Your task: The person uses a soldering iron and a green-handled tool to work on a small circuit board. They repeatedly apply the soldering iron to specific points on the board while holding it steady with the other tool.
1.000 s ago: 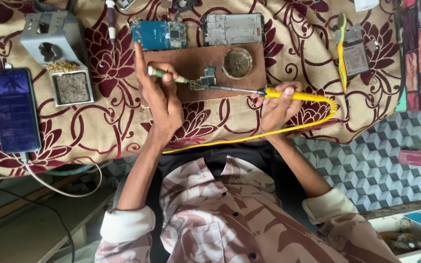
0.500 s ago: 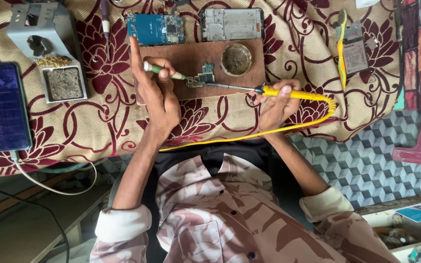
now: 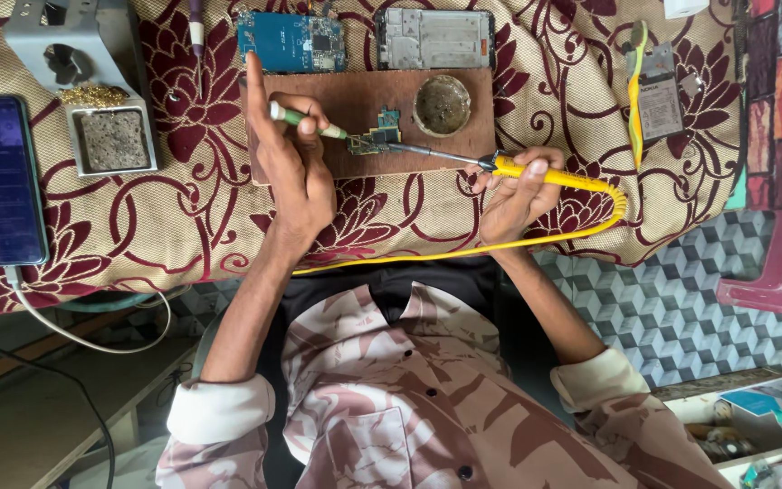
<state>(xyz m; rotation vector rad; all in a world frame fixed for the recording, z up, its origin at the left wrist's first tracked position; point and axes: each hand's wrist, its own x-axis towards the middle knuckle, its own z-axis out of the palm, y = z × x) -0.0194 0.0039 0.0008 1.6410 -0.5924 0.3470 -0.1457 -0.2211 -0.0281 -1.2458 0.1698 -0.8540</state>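
head view: left hand (image 3: 293, 172) grips green-handled tweezers (image 3: 305, 120), right hand (image 3: 516, 192) clasps yellow soldering iron (image 3: 536, 169); small green circuit board (image 3: 375, 140) on brown wooden board (image 3: 364, 116) lies at three o'clock of left fingers, nearer them.

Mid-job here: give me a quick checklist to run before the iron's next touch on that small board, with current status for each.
1. Right hand grips yellow soldering iron handle: ok.
2. Iron tip on the small circuit board: ok.
3. Left hand presses green-handled tool at the board's edge: ok.
4. Board lies on the wooden block: ok.
5. Yellow cord runs along the table edge under both wrists: not ok.
6. Tip heat, joint state: cannot tell.
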